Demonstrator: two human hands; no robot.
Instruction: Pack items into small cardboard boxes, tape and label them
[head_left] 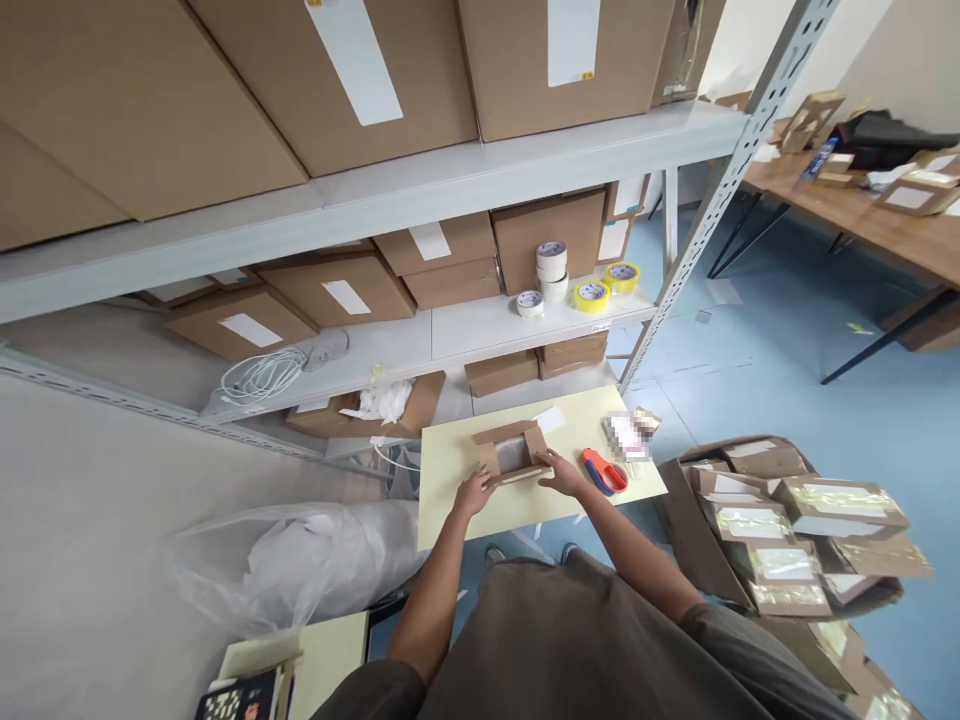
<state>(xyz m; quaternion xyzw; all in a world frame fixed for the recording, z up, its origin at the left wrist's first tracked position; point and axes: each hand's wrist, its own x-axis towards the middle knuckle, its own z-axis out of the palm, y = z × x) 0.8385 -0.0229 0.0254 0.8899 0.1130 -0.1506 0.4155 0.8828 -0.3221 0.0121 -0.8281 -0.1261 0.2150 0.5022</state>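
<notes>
Left of the tape dispenser point(604, 472), open box point(498, 434): probably light, stiffish; take by side walls. Left hand point(474, 492), right hand point(561, 474) half-open, touching it; grip unclear.

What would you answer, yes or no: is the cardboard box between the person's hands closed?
No, the cardboard box stands open, its inside showing between the spread flaps.
</notes>
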